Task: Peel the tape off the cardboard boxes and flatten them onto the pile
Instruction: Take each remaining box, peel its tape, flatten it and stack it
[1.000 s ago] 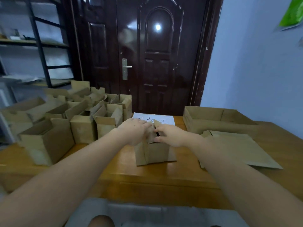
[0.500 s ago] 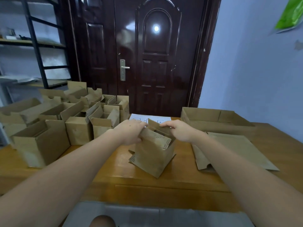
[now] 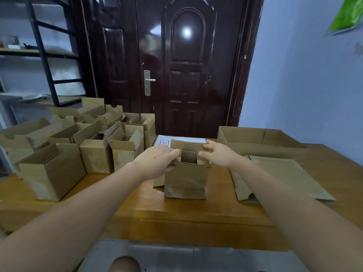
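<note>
A small cardboard box [image 3: 186,181] stands upright on the wooden table [image 3: 176,216], its top open and a rear flap raised. My left hand [image 3: 157,160] grips the box's top left rim, with fingers over the edge. My right hand [image 3: 218,154] hovers at the top right corner with its fingers spread and relaxed, holding nothing. To the right of the box lies the pile of flattened cardboard [image 3: 284,177]. No tape can be made out on the box.
Several open cardboard boxes [image 3: 78,146] crowd the table's left half. A wide shallow box [image 3: 255,138] sits at the back right. A white sheet of paper [image 3: 176,139] lies behind the small box. A dark door [image 3: 186,75] and a metal shelf [image 3: 39,55] stand behind the table.
The small box, tilted half a second ago, now stands upright with its top opened. My right hand has let go of the flap and spread open.
</note>
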